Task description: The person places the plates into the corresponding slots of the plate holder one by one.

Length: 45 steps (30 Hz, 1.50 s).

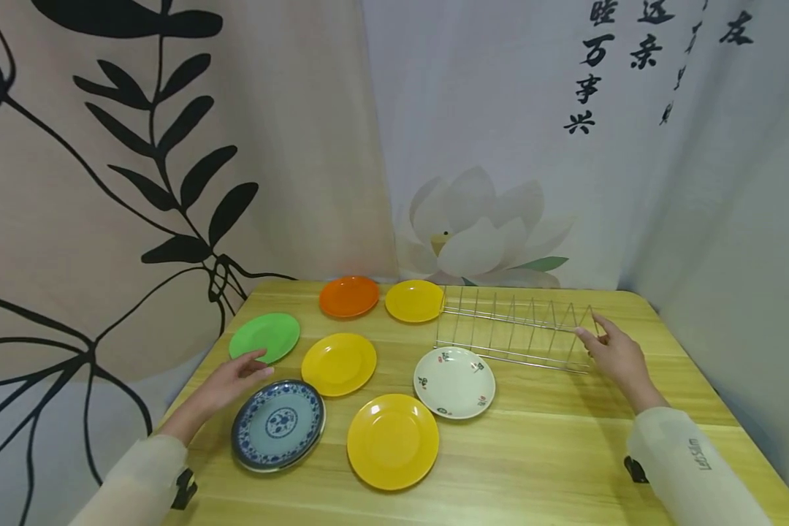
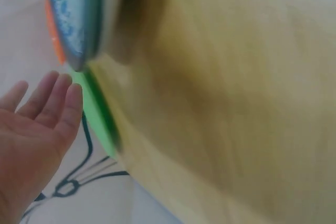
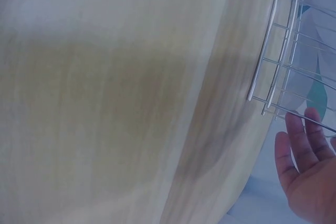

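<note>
I log both hands well apart. Left hand (image 1: 229, 383): fingers extended, unloaded, near green plate (image 1: 264, 334). Right hand (image 1: 618, 356): at far-right wire rack (image 1: 532, 362)'s right end; grip: cannot tell.

Written in black on the far curtain (image 1: 500, 95), toward the right: 睦万事兴 (image 1: 588, 89) down one column, 远亲 (image 1: 646, 51) beside it, 友 (image 1: 736, 28) farther right. Printed on the near right sleeve (image 1: 672, 453): dark lettering (image 1: 700, 454), too unclear to read.
</note>
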Each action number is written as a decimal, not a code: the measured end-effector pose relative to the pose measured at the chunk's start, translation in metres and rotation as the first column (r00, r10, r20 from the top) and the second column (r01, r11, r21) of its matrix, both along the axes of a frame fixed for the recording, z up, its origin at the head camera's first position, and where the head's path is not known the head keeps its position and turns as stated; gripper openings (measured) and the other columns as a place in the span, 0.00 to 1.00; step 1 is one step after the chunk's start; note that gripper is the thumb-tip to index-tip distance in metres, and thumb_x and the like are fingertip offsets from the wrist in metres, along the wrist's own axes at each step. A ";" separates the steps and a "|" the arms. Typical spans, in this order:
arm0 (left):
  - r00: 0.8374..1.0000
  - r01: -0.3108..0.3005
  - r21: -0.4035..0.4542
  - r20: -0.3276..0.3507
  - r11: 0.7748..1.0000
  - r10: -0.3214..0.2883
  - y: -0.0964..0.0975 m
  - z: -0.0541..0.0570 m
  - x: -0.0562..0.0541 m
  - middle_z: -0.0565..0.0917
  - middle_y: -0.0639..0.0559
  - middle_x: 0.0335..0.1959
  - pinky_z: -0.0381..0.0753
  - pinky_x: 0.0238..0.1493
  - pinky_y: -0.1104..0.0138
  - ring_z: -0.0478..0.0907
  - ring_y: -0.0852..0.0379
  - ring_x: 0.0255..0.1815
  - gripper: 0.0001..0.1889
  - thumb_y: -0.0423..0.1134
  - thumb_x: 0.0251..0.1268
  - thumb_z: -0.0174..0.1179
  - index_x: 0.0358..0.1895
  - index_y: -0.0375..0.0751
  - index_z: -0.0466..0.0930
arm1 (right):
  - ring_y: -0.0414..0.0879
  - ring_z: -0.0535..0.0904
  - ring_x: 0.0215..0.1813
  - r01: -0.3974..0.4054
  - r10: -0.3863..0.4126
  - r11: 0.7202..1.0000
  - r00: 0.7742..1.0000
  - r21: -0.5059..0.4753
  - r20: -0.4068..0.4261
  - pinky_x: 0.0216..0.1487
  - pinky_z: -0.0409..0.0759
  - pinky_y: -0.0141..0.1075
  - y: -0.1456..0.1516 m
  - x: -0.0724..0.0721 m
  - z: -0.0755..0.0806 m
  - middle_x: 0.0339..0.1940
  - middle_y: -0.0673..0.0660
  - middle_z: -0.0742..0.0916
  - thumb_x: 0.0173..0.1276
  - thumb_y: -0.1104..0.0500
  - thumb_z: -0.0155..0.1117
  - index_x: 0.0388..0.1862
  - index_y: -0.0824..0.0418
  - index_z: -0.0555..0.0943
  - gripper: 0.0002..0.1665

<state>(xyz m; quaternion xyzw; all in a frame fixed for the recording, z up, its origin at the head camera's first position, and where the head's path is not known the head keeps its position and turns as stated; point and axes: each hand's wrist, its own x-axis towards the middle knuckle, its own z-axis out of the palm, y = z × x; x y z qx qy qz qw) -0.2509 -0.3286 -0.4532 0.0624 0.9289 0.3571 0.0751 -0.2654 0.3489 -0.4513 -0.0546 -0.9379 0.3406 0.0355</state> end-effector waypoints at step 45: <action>0.988 -0.040 0.049 0.151 0.998 0.032 -0.027 -0.028 0.020 0.81 0.45 0.47 0.80 0.42 0.61 0.75 0.48 0.48 0.21 0.36 0.65 0.66 0.59 0.30 0.77 | 0.57 0.81 0.40 -0.005 0.005 1.000 1.000 0.001 -0.012 0.29 0.75 0.40 0.000 0.001 -0.004 0.53 0.74 0.81 0.78 0.34 0.41 0.81 0.64 0.47 0.48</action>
